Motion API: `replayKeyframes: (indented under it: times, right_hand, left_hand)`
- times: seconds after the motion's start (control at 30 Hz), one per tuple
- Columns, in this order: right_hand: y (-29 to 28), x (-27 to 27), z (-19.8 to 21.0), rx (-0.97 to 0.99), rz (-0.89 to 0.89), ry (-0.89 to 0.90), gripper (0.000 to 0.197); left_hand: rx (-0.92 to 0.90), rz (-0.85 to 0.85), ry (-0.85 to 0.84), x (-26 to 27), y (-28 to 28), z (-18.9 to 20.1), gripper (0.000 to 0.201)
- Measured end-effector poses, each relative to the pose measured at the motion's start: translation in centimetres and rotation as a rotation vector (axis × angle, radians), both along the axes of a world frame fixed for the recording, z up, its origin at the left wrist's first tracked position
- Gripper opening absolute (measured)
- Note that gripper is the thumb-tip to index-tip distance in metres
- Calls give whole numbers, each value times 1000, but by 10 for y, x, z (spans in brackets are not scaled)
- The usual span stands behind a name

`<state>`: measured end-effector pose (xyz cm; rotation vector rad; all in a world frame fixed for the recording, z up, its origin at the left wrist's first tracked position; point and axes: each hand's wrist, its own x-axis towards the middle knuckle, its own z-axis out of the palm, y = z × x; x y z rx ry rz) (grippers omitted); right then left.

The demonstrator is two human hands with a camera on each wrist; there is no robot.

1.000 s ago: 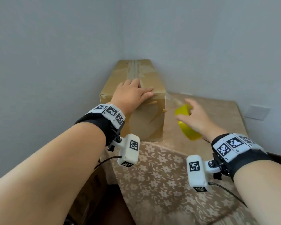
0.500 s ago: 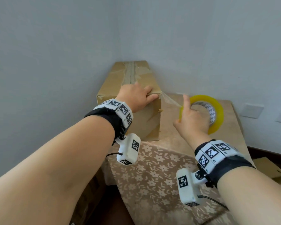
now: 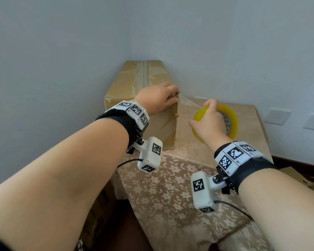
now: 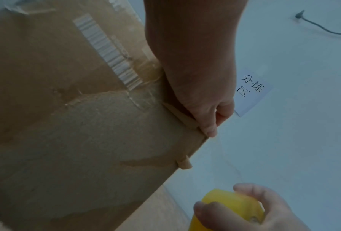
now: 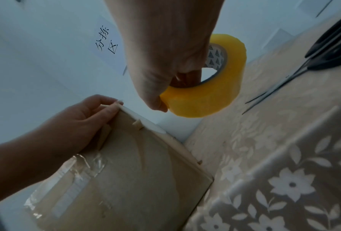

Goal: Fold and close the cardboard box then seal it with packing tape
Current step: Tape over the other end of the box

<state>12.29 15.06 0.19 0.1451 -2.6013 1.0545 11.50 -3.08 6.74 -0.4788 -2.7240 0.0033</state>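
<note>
Here the cardboard box stood in the wall corner at the far end of a table draped in a beige cloth printed with pale flowers. The box was long and rectangular, its brown board scuffed, with patches where the outer paper had torn to a rough fibrous layer; glossy old tape ran down the top seam. The left hand lay over the near right top corner, fingers bent over the edge and pressing on the end of a clear tape strip. That strip stretched thin and shiny from the corner to the tape roll, a thick yellow translucent ring with a printed cardboard core. The right hand gripped the roll just right of the box, thumb on the outer face, fingers through the core. Black-handled scissors lay on the cloth, well apart. A white paper label with printed characters was stuck to the wall.
</note>
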Motion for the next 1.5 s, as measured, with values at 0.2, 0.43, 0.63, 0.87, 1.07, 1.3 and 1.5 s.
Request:
replayKeyframes:
  times: [0.2,0.43,0.63,0.87,1.07,1.3,1.5]
  right_hand:
    - [-22,15,-25,-5,47,-34,59]
    - [-48,25,-35,-63,61,-58,53]
    - [-47,24,-31,30,95,-90,45]
    - [-48,5,-14,484,166,-90,43]
    - [-41,20,-14,320,264,-176,74]
    - [-24,25,-34,122,282,-165,104]
    - [-19,22,-35,422,310,-229,100]
  left_hand:
    - [-84,13,73,0,-5,-9,47]
    - [-105,19,76,2,-9,-12,51]
    - [-63,23,101,2,-7,-13,46]
    - [-47,11,43,4,-4,-9,48]
    - [-185,-6,-30,9,1,-3,37]
    - [-265,27,-125,12,13,8,30]
    - [-254,39,-133,14,16,7,27]
